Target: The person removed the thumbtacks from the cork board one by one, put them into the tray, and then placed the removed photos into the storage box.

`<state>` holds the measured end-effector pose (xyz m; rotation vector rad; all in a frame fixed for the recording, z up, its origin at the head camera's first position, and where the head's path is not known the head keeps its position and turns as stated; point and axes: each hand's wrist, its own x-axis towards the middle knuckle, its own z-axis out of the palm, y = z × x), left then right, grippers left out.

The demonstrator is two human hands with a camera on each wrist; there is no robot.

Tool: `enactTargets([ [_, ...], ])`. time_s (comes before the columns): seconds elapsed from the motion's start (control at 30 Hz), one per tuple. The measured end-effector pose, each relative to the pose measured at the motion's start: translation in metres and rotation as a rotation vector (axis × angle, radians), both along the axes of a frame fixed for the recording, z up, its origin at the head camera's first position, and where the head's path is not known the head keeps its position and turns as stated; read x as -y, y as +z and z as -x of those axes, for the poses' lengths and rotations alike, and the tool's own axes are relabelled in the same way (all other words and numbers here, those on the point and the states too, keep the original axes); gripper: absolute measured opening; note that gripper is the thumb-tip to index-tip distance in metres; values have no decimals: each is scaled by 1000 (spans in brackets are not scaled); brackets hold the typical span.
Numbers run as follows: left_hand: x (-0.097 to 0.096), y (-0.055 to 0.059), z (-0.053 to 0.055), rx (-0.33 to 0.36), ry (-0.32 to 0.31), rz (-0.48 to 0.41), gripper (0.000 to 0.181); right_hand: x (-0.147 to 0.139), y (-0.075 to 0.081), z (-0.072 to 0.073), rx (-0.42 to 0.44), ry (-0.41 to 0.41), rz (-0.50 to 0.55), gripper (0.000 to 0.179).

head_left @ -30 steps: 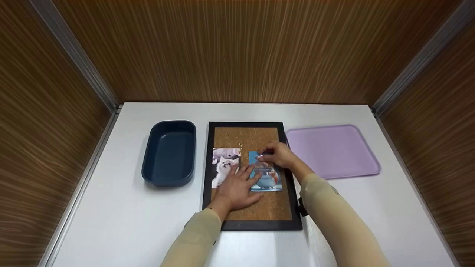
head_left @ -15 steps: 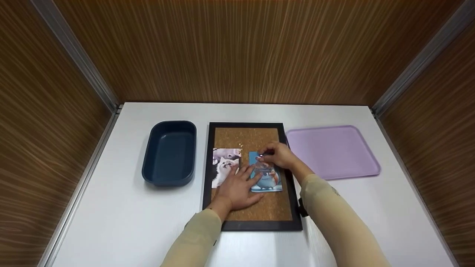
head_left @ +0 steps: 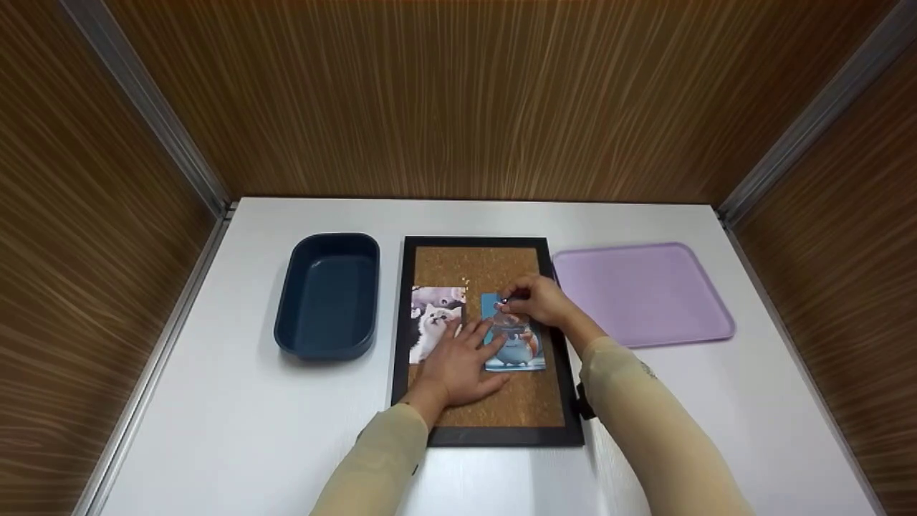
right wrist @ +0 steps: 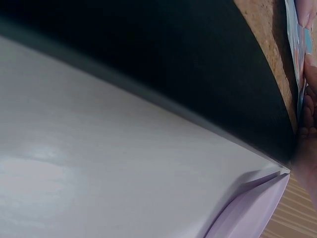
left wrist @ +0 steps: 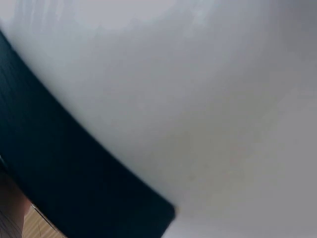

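Observation:
A black-framed cork board (head_left: 494, 265) lies on the white table with two picture cards on it. The white-kitten card (head_left: 433, 326) is on the left, and the blue cartoon card (head_left: 517, 351) on the right. My left hand (head_left: 458, 365) rests flat with spread fingers across the lower board, its fingertips over the inner edges of both cards. My right hand (head_left: 537, 299) pinches a small shiny pin (head_left: 504, 302), mostly hidden by the fingers, at the blue card's upper part. In the right wrist view, the blue card (right wrist: 296, 54) stands partly raised off the cork.
A deep navy-blue container (head_left: 326, 294) stands left of the board. The flat lilac tray (head_left: 641, 294) lies to the right, close against the frame. Small gold specks (head_left: 464, 281) show on the cork above the kitten card. Wood-grain panels enclose the table.
Hardly anything differs. My right fingers shift very slightly at the top of the blue card, still pinching the pin; my left hand stays in place.

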<state>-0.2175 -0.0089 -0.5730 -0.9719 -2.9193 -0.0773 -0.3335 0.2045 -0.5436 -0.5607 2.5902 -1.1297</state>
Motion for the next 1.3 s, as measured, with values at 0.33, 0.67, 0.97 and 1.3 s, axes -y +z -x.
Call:
enactTargets([
  [0.33, -1, -1, 1, -2, -1, -6, 76, -1, -1, 0, -15, 1, -7, 14],
  [0.67, -1, -1, 0, 2, 0, -3, 77, -1, 0, -1, 11, -21, -15, 17],
  [0.97, -1, -1, 0, -13, -1, -5, 77, -1, -1, -1, -1, -10, -12, 17],
  [1.3, 0, 0, -1, -13, -2, -4, 77, 1, -2, -1, -14, -9, -1, 15],
])
